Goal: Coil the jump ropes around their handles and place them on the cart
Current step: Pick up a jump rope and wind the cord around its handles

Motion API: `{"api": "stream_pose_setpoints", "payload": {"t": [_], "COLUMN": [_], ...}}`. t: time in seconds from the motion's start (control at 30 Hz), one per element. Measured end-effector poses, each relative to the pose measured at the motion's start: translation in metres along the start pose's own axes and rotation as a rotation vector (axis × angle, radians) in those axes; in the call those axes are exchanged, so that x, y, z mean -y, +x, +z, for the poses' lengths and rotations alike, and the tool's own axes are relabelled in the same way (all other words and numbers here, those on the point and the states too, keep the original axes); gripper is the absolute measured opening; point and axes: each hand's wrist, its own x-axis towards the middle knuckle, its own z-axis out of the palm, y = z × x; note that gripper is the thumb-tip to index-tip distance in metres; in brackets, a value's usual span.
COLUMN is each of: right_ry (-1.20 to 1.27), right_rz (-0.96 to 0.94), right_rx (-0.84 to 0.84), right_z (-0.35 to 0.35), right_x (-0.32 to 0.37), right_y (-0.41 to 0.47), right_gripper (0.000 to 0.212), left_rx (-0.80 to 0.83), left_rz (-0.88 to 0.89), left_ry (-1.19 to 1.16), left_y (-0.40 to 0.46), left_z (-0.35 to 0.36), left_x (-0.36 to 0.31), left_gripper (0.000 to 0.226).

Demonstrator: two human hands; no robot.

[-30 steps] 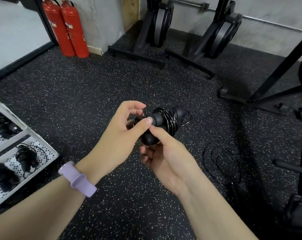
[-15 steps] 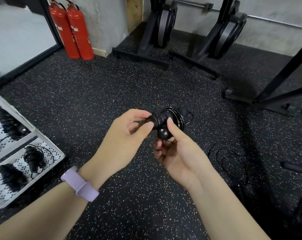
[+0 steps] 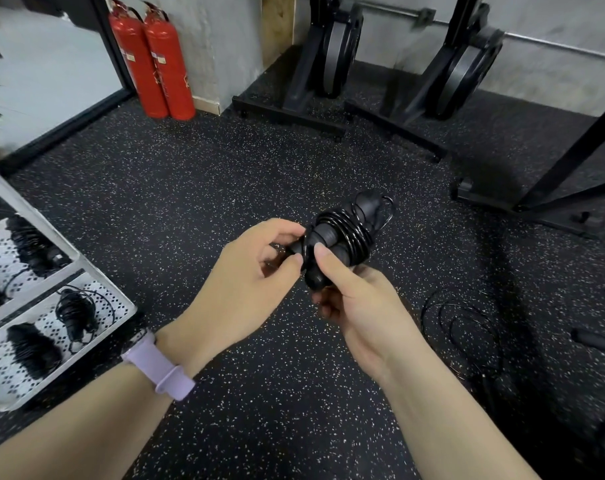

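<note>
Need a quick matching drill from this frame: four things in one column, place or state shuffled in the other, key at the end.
Things:
1. coiled jump rope
2. loose jump rope
3. fire extinguishers
4. purple wristband

Place or state:
A. standing upright against the wall
B. lying uncoiled on the floor
C. held between both hands
D. worn on the left wrist

Pairs: 1-C, 2-B, 3-A, 4-D

The left hand pinches one end of the bundle; the right hand grips it from below. Other coiled ropes already lie on the cart.
</note>
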Motion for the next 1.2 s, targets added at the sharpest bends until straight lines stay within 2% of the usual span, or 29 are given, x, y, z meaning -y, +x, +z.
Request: {"api": "stream_pose_setpoints", "payload": {"t": [0.1,0.23,0.3,0.43,0.53,0.63,0.73,0.87,1.2], "right_ry": [0.051,-0.082,-0.094,-0.032,-0.111,-0.142,-0.148,-0.159,-0.202], "right_rz": [0.025,0.007,0.017,0.055,0.009,-0.014,-0.040,-0.075,-0.156], "right_rx": [0.068,0.090,0.075,0.048,-0.045,-0.075,-0.083,-0.108,-0.132], "right_z": [0.004,0.008,0.010,0.005,0.001,0.000,0.001,0.004,0.049], "right_x": [0.002,0.000,0.000,0.004,0.005,0.005,0.004,0.004,0.000], "right_y": [-0.002,-0.003,-0.004,-0.005,0.000,0.004,0.006,0.009,0.016], "right_gripper": [0.017,0.028,0.036,0.033,0.035,0.033,0.033,0.036,0.037], "left_rx": [-0.012,-0.081,-0.101,-0.051,-0.041,0.120,0.197,0.245,0.086], "left_rz": [-0.017,-0.021,-0.030,-0.117,-0.241,-0.368,-0.386,-0.366,-0.330], "left_ry": [-0.069,-0.138,-0.134,-0.261,-0.103,-0.073,-0.079,-0.135,-0.242], "left_y": [0.001,0.004,0.006,0.005,0.004,0.002,-0.001,-0.004,-0.017], "left_z": [-0.002,-0.005,-0.005,-0.004,-0.003,-0.006,-0.009,-0.014,-0.041], "left_x": [0.001,0.000,0.001,0.001,0.003,0.005,0.005,0.006,0.013], "left_gripper": [0.021,0.003,0.006,0.011,0.011,0.027,0.035,0.029,0.019]}}
